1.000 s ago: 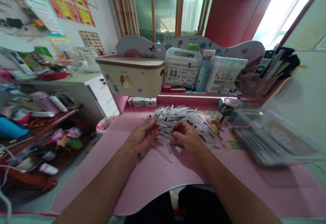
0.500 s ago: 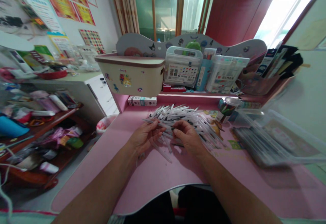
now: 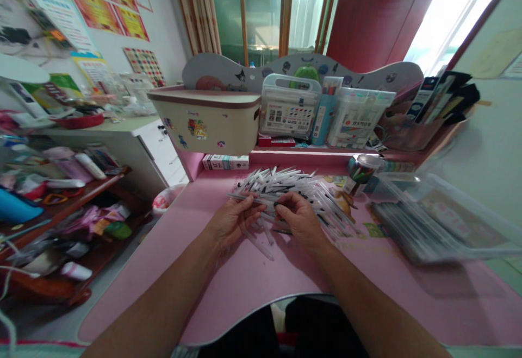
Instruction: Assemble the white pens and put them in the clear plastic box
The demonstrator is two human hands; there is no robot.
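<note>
A heap of several white pens (image 3: 293, 187) lies on the pink desk (image 3: 244, 276) in front of me. My left hand (image 3: 230, 222) is curled around a bundle of pens at the near left edge of the heap. My right hand (image 3: 299, 219) rests beside it, its fingers pinched on a pen that lies across towards the left hand. A few loose pens (image 3: 261, 241) lie on the desk between and just below the two hands.
A clear plastic tray (image 3: 440, 222) holding flat packs sits at the right. A cup of coloured pens (image 3: 359, 170) stands behind the heap. A cream storage bin (image 3: 207, 119) and marker boxes (image 3: 289, 111) fill the raised shelf. Cluttered shelves (image 3: 61, 195) stand to the left.
Both hands stay at the near edge of the heap. The fingers have shifted slightly on the pens, and the view has drifted a little.
</note>
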